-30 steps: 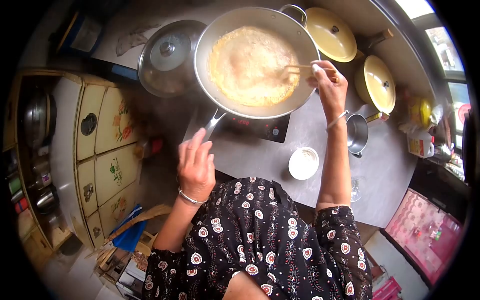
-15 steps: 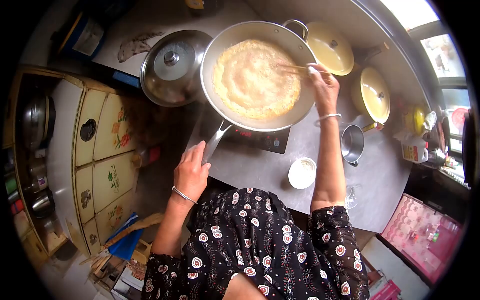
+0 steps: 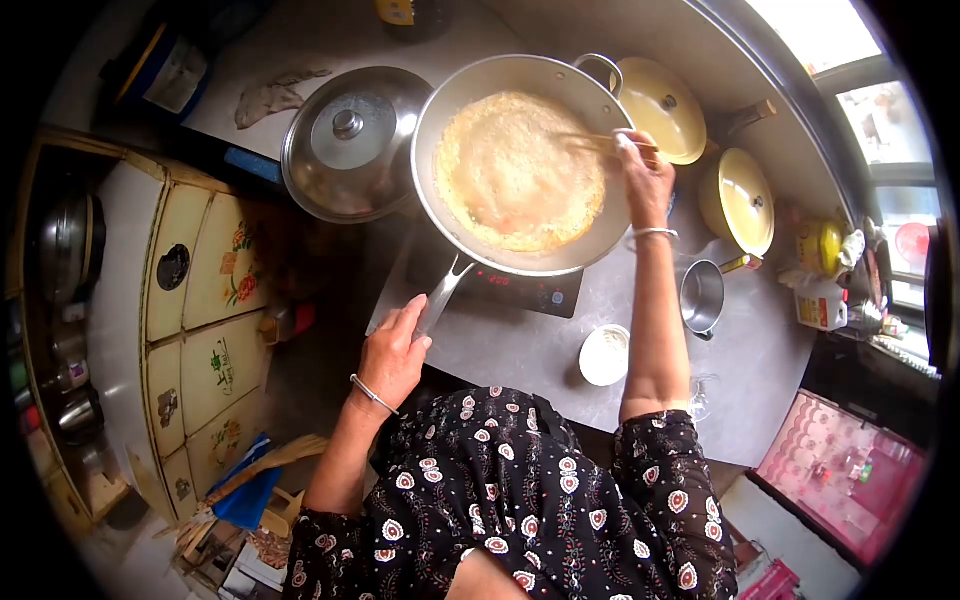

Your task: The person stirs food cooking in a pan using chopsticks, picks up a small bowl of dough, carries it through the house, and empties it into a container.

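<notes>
Head view. Wide frying pan over the cooktop, whose red digits are lit. In the pan, a round, pale, bubbly mass of food, yellower at its rim, with bare pan wall around it. Haze over the middle blurs the surface.

Right hand at the pan's right side, fingers closed around thin chopsticks. Their tips point inward to the food; ends blurred, so exact depth cannot be told. Left hand at the long pan handle, fingers partly spread and loosely curved, nowhere near a fist. Fingertips lie at the handle's edge; whether they grip it or only rest there, cannot tell.

Step in hand, as judged: working the food in the pan with the chopsticks, perhaps stirring or loosening it. The next move seems to call for a firm pinch on the chopsticks, tips kept low in the food, and the left hand steadying the handle so the pan does not turn. Fingers best kept clear of the hot rim.

Nearby on the counter: large lid just beside the pan on the left; white bowl nearer the body; small saucepan right of the right forearm
</notes>
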The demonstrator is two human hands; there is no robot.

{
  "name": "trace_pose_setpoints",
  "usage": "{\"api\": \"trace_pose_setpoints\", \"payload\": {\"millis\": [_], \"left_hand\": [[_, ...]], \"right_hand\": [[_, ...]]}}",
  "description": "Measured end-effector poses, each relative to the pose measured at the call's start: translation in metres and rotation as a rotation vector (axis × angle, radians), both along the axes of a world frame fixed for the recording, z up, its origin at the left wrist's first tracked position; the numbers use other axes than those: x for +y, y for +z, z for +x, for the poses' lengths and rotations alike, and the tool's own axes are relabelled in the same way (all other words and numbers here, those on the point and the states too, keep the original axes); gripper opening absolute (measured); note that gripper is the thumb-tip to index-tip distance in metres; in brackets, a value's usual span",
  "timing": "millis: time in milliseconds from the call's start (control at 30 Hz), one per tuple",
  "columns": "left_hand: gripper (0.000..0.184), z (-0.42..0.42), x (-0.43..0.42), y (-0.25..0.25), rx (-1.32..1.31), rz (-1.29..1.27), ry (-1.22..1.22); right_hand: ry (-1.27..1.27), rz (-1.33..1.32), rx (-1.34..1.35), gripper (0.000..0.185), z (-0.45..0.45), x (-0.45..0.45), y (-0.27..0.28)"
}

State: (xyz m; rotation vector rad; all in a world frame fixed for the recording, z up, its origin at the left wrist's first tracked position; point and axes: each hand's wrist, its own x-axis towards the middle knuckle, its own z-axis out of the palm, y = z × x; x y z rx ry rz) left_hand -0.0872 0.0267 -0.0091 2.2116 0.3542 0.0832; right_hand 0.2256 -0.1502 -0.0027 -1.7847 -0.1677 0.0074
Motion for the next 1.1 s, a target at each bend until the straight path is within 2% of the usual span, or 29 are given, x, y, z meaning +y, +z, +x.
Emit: {"api": "trace_pose_setpoints", "payload": {"millis": [133,200,267,300,333,400,433,600,733,867,1000,1100], "left_hand": [[0.050,0.000,0.000,-0.001,-0.009,0.008,-0.017],[0.050,0.001,0.001,0.000,-0.001,0.001,-0.027],[0.050,0.001,0.002,0.000,0.001,-0.001,-0.033],[0.050,0.000,0.002,0.000,-0.002,0.001,-0.036],[0.051,0.000,0.003,-0.001,-0.005,0.002,-0.041],[0.051,0.000,0.004,-0.003,-0.015,0.005,-0.041],[0.051,-0.001,0.004,-0.003,-0.018,0.008,-0.042],[0.049,0.001,0.004,0.000,0.042,-0.033,-0.033],[0.050,0.000,0.004,-0.002,0.039,-0.029,-0.037],[0.050,0.000,0.004,-0.002,0.038,-0.023,-0.042],[0.051,0.002,0.005,0.000,0.032,-0.021,-0.054],[0.050,0.002,0.006,0.001,0.039,-0.023,-0.054]], "right_hand": [[0.220,0.214,0.081,0.010,-0.003,0.037,-0.035],[0.344,0.164,0.160,0.014,-0.014,0.039,-0.030],[0.337,0.048,0.237,0.018,-0.016,0.029,-0.017],[0.246,0.025,0.254,0.018,-0.025,0.029,0.011],[0.274,0.028,0.214,0.020,-0.016,0.018,0.011],[0.117,0.014,0.029,0.018,-0.008,0.013,0.013],[0.053,-0.006,0.018,0.017,-0.002,0.014,0.008],[0.128,0.121,-0.041,0.012,-0.002,0.052,-0.026],[0.350,0.143,0.209,0.017,-0.031,0.056,-0.003],[0.258,0.033,0.093,0.013,-0.029,0.045,0.018],[0.374,0.128,0.083,0.010,-0.048,0.066,0.001],[0.249,0.156,0.001,0.010,-0.034,0.072,-0.027]]}}
